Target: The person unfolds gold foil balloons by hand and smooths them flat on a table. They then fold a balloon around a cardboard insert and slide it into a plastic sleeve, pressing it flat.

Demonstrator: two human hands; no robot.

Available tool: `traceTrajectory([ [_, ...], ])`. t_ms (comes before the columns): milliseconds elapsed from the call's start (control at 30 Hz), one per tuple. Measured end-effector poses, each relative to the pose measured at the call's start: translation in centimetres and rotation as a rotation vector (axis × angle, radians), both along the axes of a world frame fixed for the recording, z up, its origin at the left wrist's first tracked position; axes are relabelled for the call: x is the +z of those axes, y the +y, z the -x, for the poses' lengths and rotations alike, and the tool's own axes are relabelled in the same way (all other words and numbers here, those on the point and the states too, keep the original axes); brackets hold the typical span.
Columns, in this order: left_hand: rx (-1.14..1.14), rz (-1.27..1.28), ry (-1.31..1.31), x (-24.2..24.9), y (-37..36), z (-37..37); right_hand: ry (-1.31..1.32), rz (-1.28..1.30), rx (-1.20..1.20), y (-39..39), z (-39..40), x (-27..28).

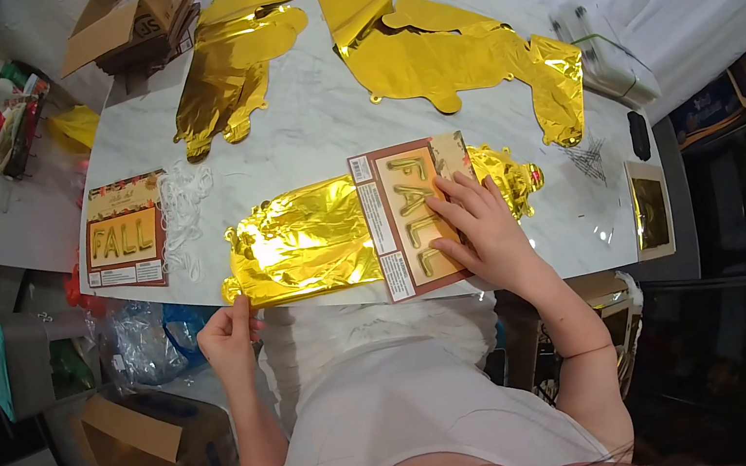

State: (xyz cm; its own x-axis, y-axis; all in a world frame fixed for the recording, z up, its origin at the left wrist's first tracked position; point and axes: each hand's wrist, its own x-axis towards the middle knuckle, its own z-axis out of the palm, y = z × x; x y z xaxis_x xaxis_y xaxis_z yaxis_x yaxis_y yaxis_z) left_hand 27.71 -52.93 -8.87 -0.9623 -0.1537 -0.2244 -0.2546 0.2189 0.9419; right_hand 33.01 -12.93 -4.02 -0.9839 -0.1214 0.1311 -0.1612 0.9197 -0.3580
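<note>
Flat gold foil [301, 245] lies along the front of the marble-look table, its right end showing past a printed card. My left hand [231, 338] pinches the foil's lower left corner at the table edge. The "FALL" card [392, 230] rests across the foil, turned sideways. My right hand [483, 232] lies on the card with its fingers spread, pressing on its right part. Another "FALL" card [122, 237] is at the table's left, beside a bundle of white string [187, 215].
More gold foil sheets lie at the back left [231, 59] and back right [431, 46]. An open cardboard box [116, 24] stands at the back left corner. Clear plastic packs [606, 61], a black bundle [639, 135] and dark thin ties [586, 160] are at the right.
</note>
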Motion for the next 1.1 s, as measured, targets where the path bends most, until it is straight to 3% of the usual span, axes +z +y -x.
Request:
traceTrajectory([
  [167, -0.041, 0.005, -0.011, -0.4, 0.3, -0.5, 0.004, 0.002, 0.006, 0.0, -0.2, 0.1],
  [367, -0.133, -0.169, -0.138, -0.2, 1.4, -1.8, 0.000, 0.014, 0.000, -0.1, -0.2, 0.1],
  [433, -0.239, 0.401, 0.267, -0.3, 1.0, -3.0, -0.001, 0.021, -0.003, 0.0, -0.1, 0.1],
  [467, -0.330, 0.523, 0.439, 1.7, 1.3, -3.3, -0.002, 0.023, -0.001, 0.0, -0.1, 0.2],
  [500, -0.330, 0.524, 0.437, 3.8, 2.3, -3.2, -0.005, 0.026, 0.001, 0.0, -0.2, 0.2],
  [567, -0.532, 0.442, 0.749, 6.9, 5.9, -1.6, -0.001, 0.028, 0.006, 0.0, -0.2, 0.2],
  [733, -0.718, 0.617, 0.772, 4.2, 9.7, 0.8, 0.015, 0.031, -0.001, -0.3, -0.2, 0.3],
  [1100, -0.661, 0.604, 0.790, 2.7, 10.1, 0.6, 0.054, 0.037, 0.032, -1.4, 0.2, -0.2],
])
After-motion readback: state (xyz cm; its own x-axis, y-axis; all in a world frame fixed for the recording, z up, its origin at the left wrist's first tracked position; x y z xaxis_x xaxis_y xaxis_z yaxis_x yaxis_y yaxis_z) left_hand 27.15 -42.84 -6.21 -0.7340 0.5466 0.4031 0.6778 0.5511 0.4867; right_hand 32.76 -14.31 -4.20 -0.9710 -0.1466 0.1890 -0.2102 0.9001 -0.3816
